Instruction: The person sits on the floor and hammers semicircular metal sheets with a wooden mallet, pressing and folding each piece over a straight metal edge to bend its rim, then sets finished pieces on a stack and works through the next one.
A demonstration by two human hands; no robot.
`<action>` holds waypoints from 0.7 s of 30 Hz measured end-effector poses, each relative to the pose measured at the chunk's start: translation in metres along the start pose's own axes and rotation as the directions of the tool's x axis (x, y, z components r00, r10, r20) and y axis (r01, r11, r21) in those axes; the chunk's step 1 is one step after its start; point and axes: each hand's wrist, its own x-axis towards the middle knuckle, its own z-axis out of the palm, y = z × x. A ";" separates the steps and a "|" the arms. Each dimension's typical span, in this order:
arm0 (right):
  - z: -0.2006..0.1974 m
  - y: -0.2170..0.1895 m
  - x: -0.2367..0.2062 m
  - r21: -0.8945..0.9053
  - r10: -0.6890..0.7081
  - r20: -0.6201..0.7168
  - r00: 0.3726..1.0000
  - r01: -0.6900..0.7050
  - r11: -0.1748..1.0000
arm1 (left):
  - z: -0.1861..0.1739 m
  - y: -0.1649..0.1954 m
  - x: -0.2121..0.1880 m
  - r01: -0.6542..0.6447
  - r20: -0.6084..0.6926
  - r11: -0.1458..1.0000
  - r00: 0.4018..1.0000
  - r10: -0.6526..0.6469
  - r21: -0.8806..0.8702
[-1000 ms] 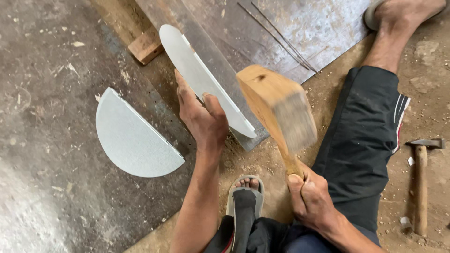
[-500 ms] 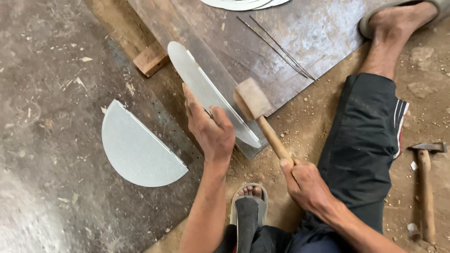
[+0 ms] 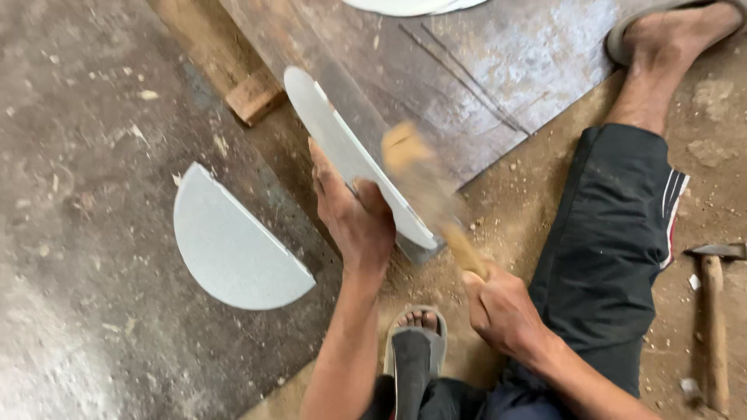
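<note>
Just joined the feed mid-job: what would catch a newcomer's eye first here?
At centre, the right hand swings a wooden mallet, blurred by motion, at a pale half-round metal sheet that the left hand steadies on a steel bar. A matching half-disc lies flat on the floor to the left; a hammer lies at far right.

The left hand (image 3: 354,218) is holding a thin grey metal piece (image 3: 350,155) on its edge, while the right hand (image 3: 502,311) is gripping a blurry wooden mallet (image 3: 424,183).
</note>
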 end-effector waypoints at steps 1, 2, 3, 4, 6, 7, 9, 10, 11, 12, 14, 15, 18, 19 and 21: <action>0.001 0.001 0.004 -0.061 0.101 0.087 0.991 -0.095 0.994 | -0.001 0.001 0.000 -0.042 -0.019 0.999 0.999 0.042 -0.007; 0.001 0.002 0.007 -0.129 0.211 0.172 0.962 -0.190 0.973 | -0.001 0.001 0.001 -0.078 -0.034 0.997 0.996 0.077 -0.010; 0.003 0.005 0.008 -0.096 0.159 0.086 0.984 -0.151 0.984 | -0.002 0.001 0.001 -0.105 -0.045 0.994 0.994 0.105 -0.011; 0.003 0.007 0.009 -0.071 0.107 0.002 0.994 -0.106 0.992 | -0.002 0.002 0.001 -0.100 -0.040 0.995 0.994 0.100 -0.009; 0.006 0.011 0.008 -0.021 -0.016 -0.079 0.997 0.015 1.000 | -0.004 0.003 0.000 -0.049 -0.023 0.999 0.999 0.049 0.013; 0.007 0.012 0.009 0.012 -0.105 -0.103 0.989 0.107 0.994 | -0.005 0.004 0.000 -0.057 -0.029 0.998 0.998 0.058 0.017; 0.010 0.014 0.012 -0.053 -0.101 -0.009 0.995 0.100 0.994 | -0.005 0.005 0.000 -0.108 -0.038 0.994 0.993 0.109 0.006; 0.011 0.013 0.015 -0.160 0.003 0.107 0.994 0.014 0.987 | -0.005 0.006 0.001 -0.101 -0.037 0.995 0.994 0.101 -0.009; 0.011 0.013 0.019 -0.275 0.125 0.209 0.970 -0.064 0.959 | -0.005 0.008 0.002 -0.091 -0.033 0.996 0.995 0.090 -0.025; 0.012 0.011 0.021 -0.198 0.098 0.146 0.984 -0.068 0.978 | -0.005 0.009 0.002 -0.069 -0.022 0.997 0.997 0.068 -0.037; 0.012 0.008 0.025 -0.042 0.056 0.036 0.998 -0.055 0.998 | -0.004 0.012 0.004 -0.072 -0.028 0.996 0.997 0.071 -0.051; 0.011 0.006 0.025 0.017 -0.034 0.003 0.999 0.034 0.999 | -0.004 0.014 0.003 -0.050 -0.030 0.998 0.998 0.048 -0.048; 0.012 0.003 0.032 0.034 -0.108 0.021 0.994 0.107 0.994 | -0.005 0.013 0.002 -0.159 -0.021 0.987 0.987 0.159 -0.023; 0.014 0.003 0.036 -0.078 0.011 0.121 0.993 -0.001 0.997 | -0.005 0.011 0.003 -0.136 -0.026 0.991 0.990 0.135 -0.019; 0.015 0.003 0.042 -0.130 0.128 0.147 0.981 -0.109 0.986 | -0.002 0.007 0.002 -0.080 -0.032 0.997 0.996 0.080 -0.003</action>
